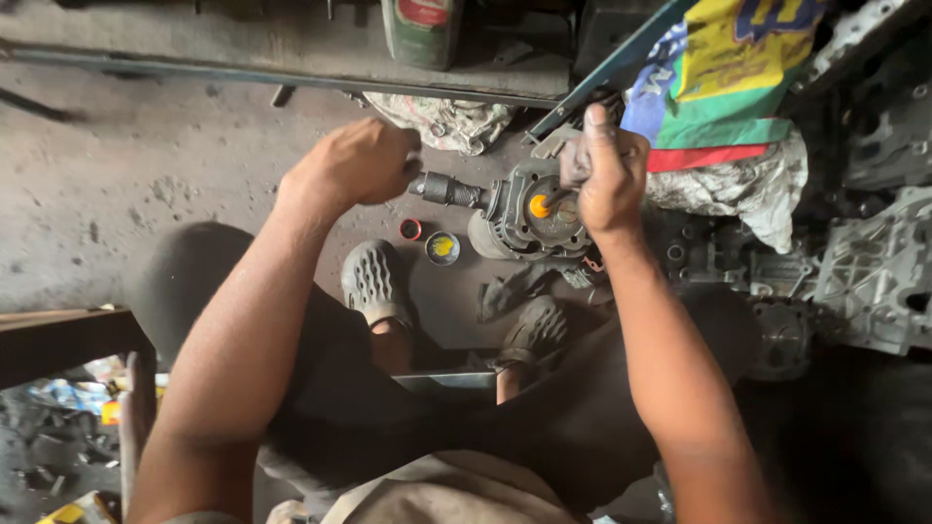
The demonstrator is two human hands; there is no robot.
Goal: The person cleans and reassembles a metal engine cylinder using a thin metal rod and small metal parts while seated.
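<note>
Head view, looking down past bent knees to a grimy workshop floor. Left hand (359, 163) closed in a fist around the shaft (449, 188) jutting from a grey metal gear housing (519, 218) — likely bracing it against turning. Right hand (604, 175) curled over the housing's far side, fingers closed on a small tool (561, 199), its tip beside a dab of yellow grease (539, 206); exact kind of tool hard to tell. Housing held just above two grey sandals (374, 283). Open grease tin (442, 247) and a small red cap (411, 229) on the floor near the feet — within easy reach. Engine castings (874, 272) at right, coloured cloth (728, 78) above.
</note>
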